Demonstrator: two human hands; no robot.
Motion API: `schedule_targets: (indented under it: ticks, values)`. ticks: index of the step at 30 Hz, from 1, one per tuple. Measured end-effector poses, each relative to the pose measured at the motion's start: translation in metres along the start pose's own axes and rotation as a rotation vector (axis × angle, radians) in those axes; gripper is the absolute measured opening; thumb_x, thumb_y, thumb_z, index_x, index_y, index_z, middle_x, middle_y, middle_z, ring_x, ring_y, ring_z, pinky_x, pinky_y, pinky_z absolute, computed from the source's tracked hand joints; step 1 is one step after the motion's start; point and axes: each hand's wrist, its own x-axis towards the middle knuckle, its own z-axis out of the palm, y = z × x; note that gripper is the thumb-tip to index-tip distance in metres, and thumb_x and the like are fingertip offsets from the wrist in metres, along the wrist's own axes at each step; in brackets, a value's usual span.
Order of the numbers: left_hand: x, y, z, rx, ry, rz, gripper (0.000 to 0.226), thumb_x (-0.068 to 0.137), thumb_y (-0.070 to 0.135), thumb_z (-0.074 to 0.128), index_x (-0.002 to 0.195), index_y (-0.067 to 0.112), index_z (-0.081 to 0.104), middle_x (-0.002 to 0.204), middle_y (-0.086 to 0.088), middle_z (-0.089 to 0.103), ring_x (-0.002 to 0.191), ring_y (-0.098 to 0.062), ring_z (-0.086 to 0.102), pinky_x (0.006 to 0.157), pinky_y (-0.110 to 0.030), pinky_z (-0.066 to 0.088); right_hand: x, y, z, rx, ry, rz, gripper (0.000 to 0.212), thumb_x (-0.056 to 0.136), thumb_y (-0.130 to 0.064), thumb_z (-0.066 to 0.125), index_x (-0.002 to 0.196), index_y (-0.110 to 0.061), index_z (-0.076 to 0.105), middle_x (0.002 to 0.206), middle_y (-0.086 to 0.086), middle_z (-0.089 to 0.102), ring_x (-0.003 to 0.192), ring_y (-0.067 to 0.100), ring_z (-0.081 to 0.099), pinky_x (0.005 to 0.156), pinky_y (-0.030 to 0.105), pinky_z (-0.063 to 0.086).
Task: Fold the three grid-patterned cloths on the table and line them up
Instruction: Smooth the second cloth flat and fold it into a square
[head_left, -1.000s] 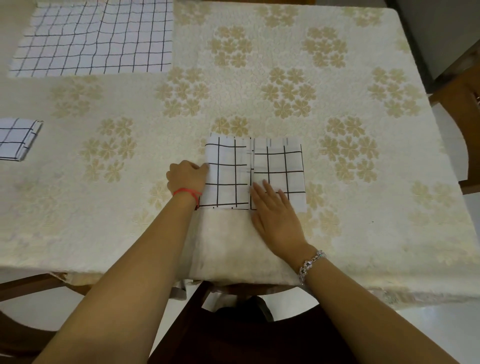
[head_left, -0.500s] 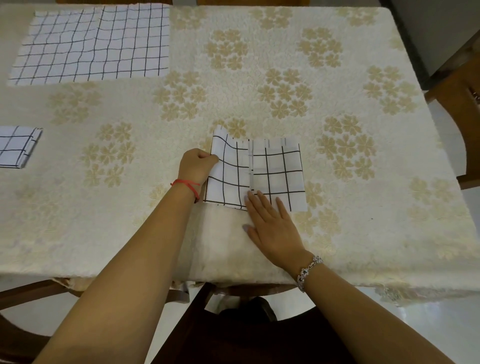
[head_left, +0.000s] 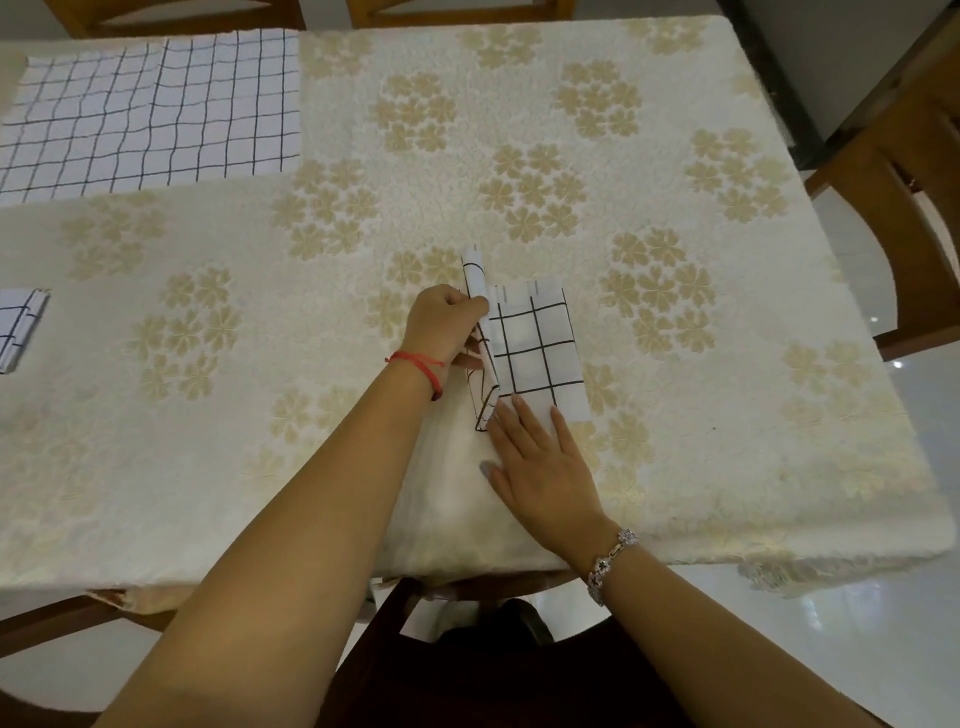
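Near the front edge of the table (head_left: 675, 156), in the middle, lies the half-folded cloth (head_left: 537, 351), thin, light and soft. Its left flap stands up almost vertical, and the left hand (head_left: 441, 325) has its fingers closed on this raised edge. The right hand (head_left: 540, 460) lies flat and open, holding nothing, with its fingertips (head_left: 519, 404) pressing the near edge of the cloth. I think such fabric bends without resistance and slides easily on the tablecloth, so it is best held by an edge or corner while one part is pinned. Far left, a folded cloth (head_left: 21, 327) rests at the border of the view. At the far left corner, the unfolded cloth (head_left: 150, 109) is spread flat.
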Motion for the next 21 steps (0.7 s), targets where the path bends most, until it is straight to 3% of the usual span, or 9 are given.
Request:
schedule_targets:
  ticks: [2, 4, 8, 13, 16, 21]
  values:
    - [0.001, -0.002, 0.012, 0.018, 0.011, 0.017, 0.011, 0.087, 0.012, 0.056, 0.079, 0.009, 0.049, 0.067, -0.007, 0.053, 0.046, -0.017, 0.055, 0.037, -0.024, 0.05, -0.003, 0.001, 0.0, -0.018, 0.035, -0.009, 0.055, 0.095, -0.042, 0.025, 0.126, -0.009, 0.057, 0.135, 0.007, 0.054, 0.132, 0.023, 0.043, 0.105, 0.047, 0.023]
    - [0.002, -0.005, 0.026, 0.075, 0.034, 0.062, 0.015, 0.085, 0.014, 0.058, 0.076, 0.01, 0.046, 0.067, -0.005, 0.051, 0.043, -0.013, 0.054, 0.041, -0.026, 0.05, -0.007, 0.002, 0.0, -0.034, 0.053, -0.01, 0.055, 0.092, -0.042, 0.028, 0.124, -0.009, 0.059, 0.131, 0.007, 0.058, 0.129, 0.024, 0.047, 0.104, 0.047, 0.025]
    - [0.001, -0.012, 0.054, 0.27, 0.044, 0.161, 0.025, 0.079, 0.019, 0.06, 0.064, 0.02, 0.04, 0.065, 0.001, 0.048, 0.064, -0.021, 0.05, 0.062, -0.034, 0.044, -0.014, 0.003, 0.004, -0.027, 0.072, 0.013, 0.054, 0.093, -0.041, 0.028, 0.119, -0.009, 0.063, 0.121, 0.007, 0.064, 0.118, 0.024, 0.057, 0.102, 0.044, 0.028]
    - [-0.002, -0.018, 0.083, 0.447, 0.088, 0.15, 0.017, 0.082, 0.024, 0.056, 0.073, 0.017, 0.043, 0.064, 0.005, 0.044, 0.068, -0.02, 0.045, 0.056, -0.026, 0.032, -0.02, 0.007, 0.006, 0.021, 0.1, 0.015, 0.05, 0.092, -0.038, 0.031, 0.118, -0.008, 0.063, 0.117, 0.008, 0.066, 0.113, 0.026, 0.06, 0.1, 0.048, 0.043]
    - [-0.002, -0.019, 0.092, 0.515, 0.125, 0.151, 0.014, 0.085, 0.025, 0.055, 0.082, 0.014, 0.046, 0.065, 0.007, 0.043, 0.069, -0.018, 0.043, 0.05, -0.026, 0.025, -0.024, 0.012, 0.007, 0.085, 0.154, -0.017, 0.046, 0.091, -0.03, 0.036, 0.118, -0.005, 0.062, 0.119, 0.013, 0.064, 0.114, 0.029, 0.059, 0.1, 0.047, 0.044]
    - [0.0, -0.025, 0.1, 0.521, 0.121, 0.139, 0.025, 0.087, 0.039, 0.054, 0.087, 0.014, 0.052, 0.078, 0.001, 0.056, 0.074, -0.02, 0.051, 0.06, -0.027, 0.033, -0.032, 0.034, 0.003, 0.185, 0.317, -0.036, 0.038, 0.081, -0.008, 0.042, 0.109, 0.0, 0.065, 0.112, 0.015, 0.065, 0.11, 0.029, 0.057, 0.099, 0.039, 0.044]
